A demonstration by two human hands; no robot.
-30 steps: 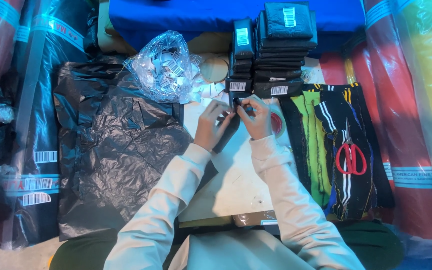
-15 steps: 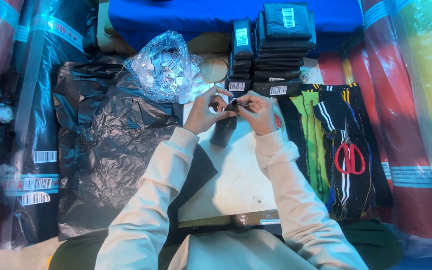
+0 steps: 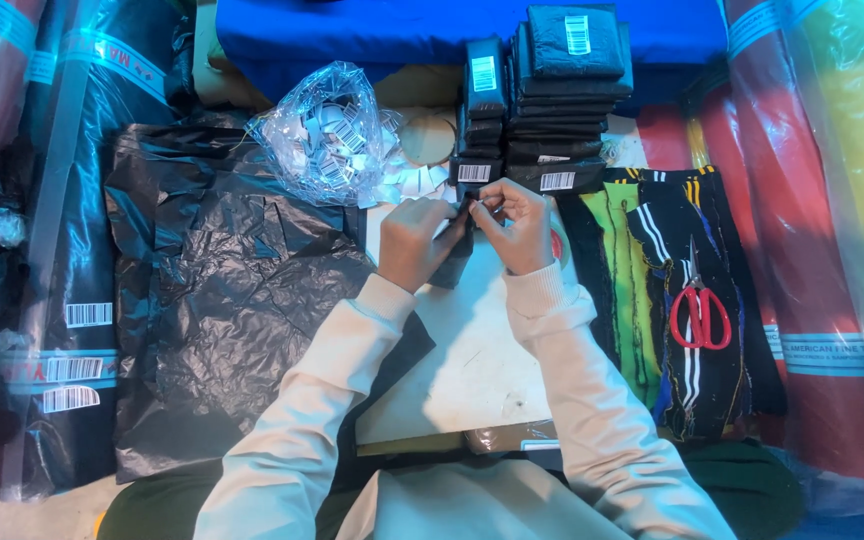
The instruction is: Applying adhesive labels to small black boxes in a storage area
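Left hand (image 3: 414, 240) and right hand (image 3: 518, 225) pinch a half-hidden small black packet (image 3: 455, 255).

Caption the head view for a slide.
Both hands, left hand and right hand, pinch a black packet beside stacked packets and red scissors.

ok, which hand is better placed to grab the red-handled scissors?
Right, probably. The right hand is on the scissors' side; the red-handled scissors lie on striped fabric to its right. The left hand would have to cross over.
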